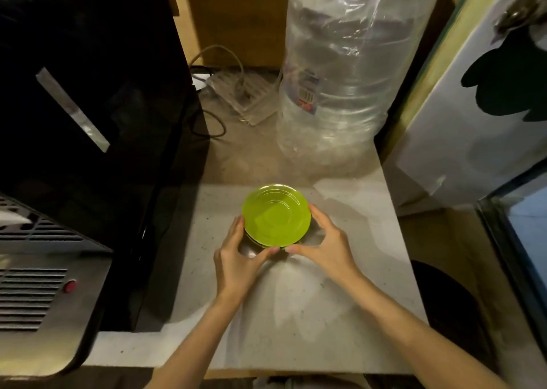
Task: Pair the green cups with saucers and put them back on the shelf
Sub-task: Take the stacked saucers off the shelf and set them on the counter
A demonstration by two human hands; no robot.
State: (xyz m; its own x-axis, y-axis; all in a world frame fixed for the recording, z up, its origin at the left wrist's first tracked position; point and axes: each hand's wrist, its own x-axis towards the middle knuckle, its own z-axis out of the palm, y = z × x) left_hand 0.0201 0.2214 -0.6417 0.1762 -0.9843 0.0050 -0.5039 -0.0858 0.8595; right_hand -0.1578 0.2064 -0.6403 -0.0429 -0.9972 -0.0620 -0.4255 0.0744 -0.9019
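Note:
A small stack of bright green saucers (pixel 276 215) rests on the pale stone counter (pixel 296 314), near its middle. My left hand (pixel 236 255) curls around the stack's left and near edge, fingertips touching the rim. My right hand (pixel 325 240) cups the right and near edge, its thumb meeting the left thumb under the front of the stack. Both hands grip the stack from the sides. No cup is in view. How many saucers lie under the top one is hard to tell.
A black appliance (pixel 88 122) with a metal vent panel (pixel 35 294) fills the left. A big clear plastic water bottle (pixel 349 78) stands behind the saucers. Cables and a power strip (pixel 236 92) lie at the back. A white panel (pixel 473 122) rises on the right.

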